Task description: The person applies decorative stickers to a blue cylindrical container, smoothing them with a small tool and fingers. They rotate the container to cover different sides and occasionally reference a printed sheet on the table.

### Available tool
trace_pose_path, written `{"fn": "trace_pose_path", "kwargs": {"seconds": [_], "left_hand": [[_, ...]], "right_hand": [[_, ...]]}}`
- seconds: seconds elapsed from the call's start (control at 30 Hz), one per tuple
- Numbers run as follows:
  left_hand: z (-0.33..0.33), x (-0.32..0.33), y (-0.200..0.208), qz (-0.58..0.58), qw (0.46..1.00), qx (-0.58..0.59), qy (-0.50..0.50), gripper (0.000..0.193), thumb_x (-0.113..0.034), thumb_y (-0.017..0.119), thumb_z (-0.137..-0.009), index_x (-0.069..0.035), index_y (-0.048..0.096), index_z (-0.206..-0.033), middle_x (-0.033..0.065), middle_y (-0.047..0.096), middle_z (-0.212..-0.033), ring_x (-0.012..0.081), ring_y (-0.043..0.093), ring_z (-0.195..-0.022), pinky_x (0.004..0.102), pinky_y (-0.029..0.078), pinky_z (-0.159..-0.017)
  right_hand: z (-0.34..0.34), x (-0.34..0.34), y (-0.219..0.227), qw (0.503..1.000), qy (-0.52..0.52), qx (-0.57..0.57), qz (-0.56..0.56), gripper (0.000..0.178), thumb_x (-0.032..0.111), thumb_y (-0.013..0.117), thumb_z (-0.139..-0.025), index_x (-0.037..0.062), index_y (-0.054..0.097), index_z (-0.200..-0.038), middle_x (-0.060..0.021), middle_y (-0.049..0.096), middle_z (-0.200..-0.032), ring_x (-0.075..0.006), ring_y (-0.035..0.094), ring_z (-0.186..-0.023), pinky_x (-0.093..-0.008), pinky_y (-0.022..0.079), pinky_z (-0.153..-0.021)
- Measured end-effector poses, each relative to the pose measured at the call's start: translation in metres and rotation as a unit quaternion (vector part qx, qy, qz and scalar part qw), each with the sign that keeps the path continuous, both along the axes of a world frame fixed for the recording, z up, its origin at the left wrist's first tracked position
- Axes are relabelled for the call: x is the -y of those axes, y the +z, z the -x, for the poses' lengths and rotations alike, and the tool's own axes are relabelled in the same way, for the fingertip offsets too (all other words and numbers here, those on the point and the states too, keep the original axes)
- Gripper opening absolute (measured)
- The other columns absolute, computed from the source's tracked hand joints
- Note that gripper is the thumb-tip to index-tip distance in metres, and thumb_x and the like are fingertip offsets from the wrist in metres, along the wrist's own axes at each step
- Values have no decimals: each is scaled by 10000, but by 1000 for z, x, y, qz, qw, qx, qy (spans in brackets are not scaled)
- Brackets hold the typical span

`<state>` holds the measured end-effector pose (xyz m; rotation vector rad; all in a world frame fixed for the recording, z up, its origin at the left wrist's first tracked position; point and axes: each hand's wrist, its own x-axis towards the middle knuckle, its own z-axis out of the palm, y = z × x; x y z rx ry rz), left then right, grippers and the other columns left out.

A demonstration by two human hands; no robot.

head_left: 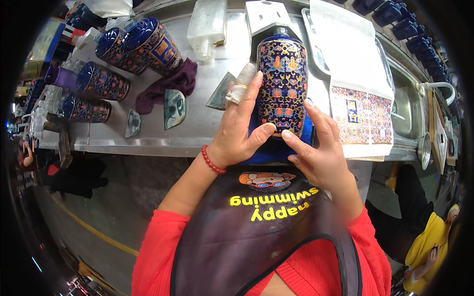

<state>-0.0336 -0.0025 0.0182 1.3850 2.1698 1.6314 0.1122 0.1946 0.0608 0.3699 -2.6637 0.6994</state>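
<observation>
A dark blue bottle (282, 89) with a colourful floral pattern lies on blue cloth (266, 157) at the table's near edge, its neck pointing away. My left hand (242, 123) is along its left side, thumb at the base; one finger is wrapped in pale cloth. On the right side, my right hand (321, 145) has its fingertips against the bottle and its thumb near the base. The bottle sits held between both hands. Right of it lies a white sheet (340, 49) beside a patterned printed sheet (363, 116).
Several patterned bottles (155, 47) stand at the left by a purple cloth (153, 92). Dark green flat pieces (175, 109) lie nearer me. A clear bottle-shaped container (206, 24) is behind. At right are a sink (405, 118), a faucet (439, 86) and a person in yellow (429, 241).
</observation>
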Motion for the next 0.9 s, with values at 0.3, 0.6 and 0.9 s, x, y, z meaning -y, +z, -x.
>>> {"fn": "trace_pose_path", "kwargs": {"seconds": [0.3,0.6,0.9], "left_hand": [[0,3,-1,26,999,-28,3,916,-476,613,-1006,104,217,-1594,291,324,-1618,374,311,-1524,430,239,-1238],[-3,-3,-1,36,999,-12,10,1003,-540,642,-960,30,156,-1627,280,349,-1598,426,309,-1505,601,67,-1236],[-1,-3,-2,46,999,-16,5,1036,-544,658,-939,32,141,-1627,297,303,-1614,442,281,-1515,616,81,-1229]], "right_hand": [[0,-4,-1,1000,17,-5,9,567,116,844,-688,169,743,-1244,-232,450,-1544,-419,501,-1315,-498,449,-1073],[1,-6,-6,999,12,-11,30,661,104,857,-666,172,711,-1307,-247,454,-1529,-426,511,-1297,-503,452,-1068],[2,-5,-4,1000,13,-7,20,621,101,848,-684,152,715,-1289,-245,484,-1501,-424,531,-1268,-500,464,-1049]]}}
